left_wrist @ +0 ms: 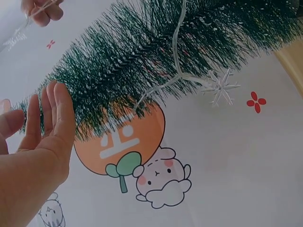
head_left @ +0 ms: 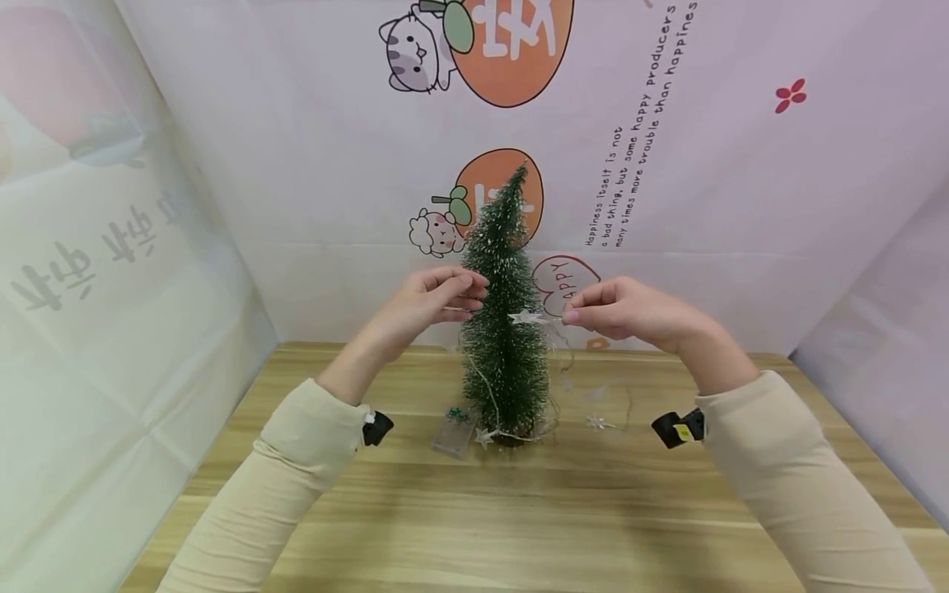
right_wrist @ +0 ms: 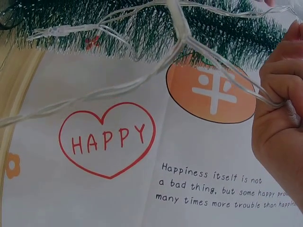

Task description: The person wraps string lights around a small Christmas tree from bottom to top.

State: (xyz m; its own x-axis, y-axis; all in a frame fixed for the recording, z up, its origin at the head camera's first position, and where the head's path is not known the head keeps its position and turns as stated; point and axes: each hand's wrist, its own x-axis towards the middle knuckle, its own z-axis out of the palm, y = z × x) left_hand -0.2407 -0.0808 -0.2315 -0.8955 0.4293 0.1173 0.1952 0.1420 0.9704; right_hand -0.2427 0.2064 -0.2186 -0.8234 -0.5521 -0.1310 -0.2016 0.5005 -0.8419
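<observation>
A small green artificial Christmas tree [head_left: 507,362], its needles flecked with white, stands upright on the table with its tip bent right. My right hand [head_left: 633,311] pinches the clear wire of a fairy light string [right_wrist: 175,64] between thumb and fingers, right of the tree. A pale star light [head_left: 526,317] on the string sits in front of the branches, just left of those fingertips. My left hand [head_left: 437,301] is at the tree's left side, fingers loosely extended and holding nothing, fingertips right at the needles. A clear snowflake light [left_wrist: 221,87] hangs by the branches in the left wrist view.
Beside the tree's base lies a clear battery box [head_left: 451,436] with a green bit on top. Another star light [head_left: 484,438] rests near it, and a snowflake light [head_left: 596,422] lies to the right on the wooden table [head_left: 474,527]. A printed white cloth [head_left: 334,206] hangs close behind.
</observation>
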